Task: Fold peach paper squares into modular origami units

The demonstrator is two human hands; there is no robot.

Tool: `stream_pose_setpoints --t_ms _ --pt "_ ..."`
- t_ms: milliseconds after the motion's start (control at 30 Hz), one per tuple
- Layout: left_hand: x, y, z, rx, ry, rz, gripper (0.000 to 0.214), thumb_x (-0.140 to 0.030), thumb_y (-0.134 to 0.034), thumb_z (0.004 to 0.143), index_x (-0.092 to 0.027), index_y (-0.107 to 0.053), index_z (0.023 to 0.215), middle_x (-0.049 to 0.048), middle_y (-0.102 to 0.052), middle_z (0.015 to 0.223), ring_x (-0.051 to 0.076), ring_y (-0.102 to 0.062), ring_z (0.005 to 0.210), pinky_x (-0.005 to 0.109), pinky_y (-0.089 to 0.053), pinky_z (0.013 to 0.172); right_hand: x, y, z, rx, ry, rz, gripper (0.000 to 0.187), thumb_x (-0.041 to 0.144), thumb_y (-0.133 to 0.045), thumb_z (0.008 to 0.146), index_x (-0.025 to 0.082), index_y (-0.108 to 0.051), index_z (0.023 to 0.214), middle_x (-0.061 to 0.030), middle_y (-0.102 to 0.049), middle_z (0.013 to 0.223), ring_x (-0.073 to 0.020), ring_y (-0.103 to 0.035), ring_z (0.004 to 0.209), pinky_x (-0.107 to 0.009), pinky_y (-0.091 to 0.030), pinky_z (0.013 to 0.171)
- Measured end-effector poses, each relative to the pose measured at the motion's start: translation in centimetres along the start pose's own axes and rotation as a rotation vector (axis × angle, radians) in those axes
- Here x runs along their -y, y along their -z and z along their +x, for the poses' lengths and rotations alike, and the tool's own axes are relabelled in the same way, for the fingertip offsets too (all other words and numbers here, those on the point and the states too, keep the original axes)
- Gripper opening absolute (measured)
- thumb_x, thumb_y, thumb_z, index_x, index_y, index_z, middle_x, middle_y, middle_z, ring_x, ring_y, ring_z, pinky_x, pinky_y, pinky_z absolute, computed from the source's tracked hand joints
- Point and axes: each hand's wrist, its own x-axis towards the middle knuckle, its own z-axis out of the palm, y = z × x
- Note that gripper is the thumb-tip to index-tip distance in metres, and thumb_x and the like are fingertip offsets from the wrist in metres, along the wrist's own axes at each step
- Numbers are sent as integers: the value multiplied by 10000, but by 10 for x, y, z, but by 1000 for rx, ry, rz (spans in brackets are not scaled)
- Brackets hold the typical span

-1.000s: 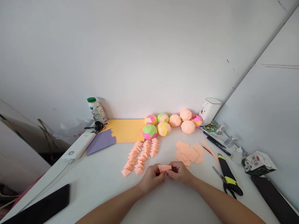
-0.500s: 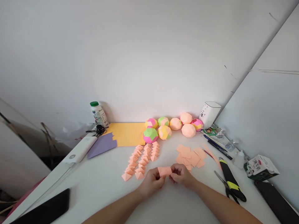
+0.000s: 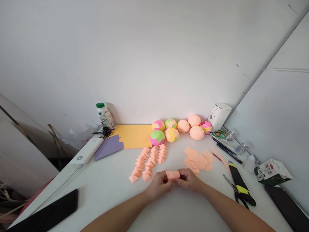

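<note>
My left hand (image 3: 158,186) and my right hand (image 3: 189,180) meet over the white table (image 3: 108,187) near its front. Both pinch a small folded piece of peach paper (image 3: 173,174) between their fingertips. Rows of several folded peach paper units (image 3: 148,161) lie just beyond my left hand. A loose pile of flat peach paper squares (image 3: 199,159) lies beyond my right hand. Several paper balls (image 3: 178,129), some peach and some pink, green and yellow, stand at the back by the wall.
Scissors with black and yellow handles (image 3: 240,188) lie to the right, near pens (image 3: 224,148) and a small carton (image 3: 272,170). A yellow sheet (image 3: 134,135), purple paper (image 3: 108,146), keys (image 3: 104,131), a bottle (image 3: 105,115), a white power bank (image 3: 87,151) and a black phone (image 3: 45,214) lie left.
Both hands stay together on the peach paper piece, with small finger shifts. The view has drifted slightly.
</note>
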Motion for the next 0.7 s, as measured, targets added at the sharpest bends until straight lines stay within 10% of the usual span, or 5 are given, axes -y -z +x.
stream_pose_setpoints --t_ms 700 --pt "8 3 0 -9 -36 -245 212 -315 -586 769 -190 -415 772 -20 -587 662 94 -520 552 194 -352 478 4 6 3 -163 -75 230 97 203 -568 677 138 -595 610 -2 -558 567 -100 -466 489 -223 -353 466"
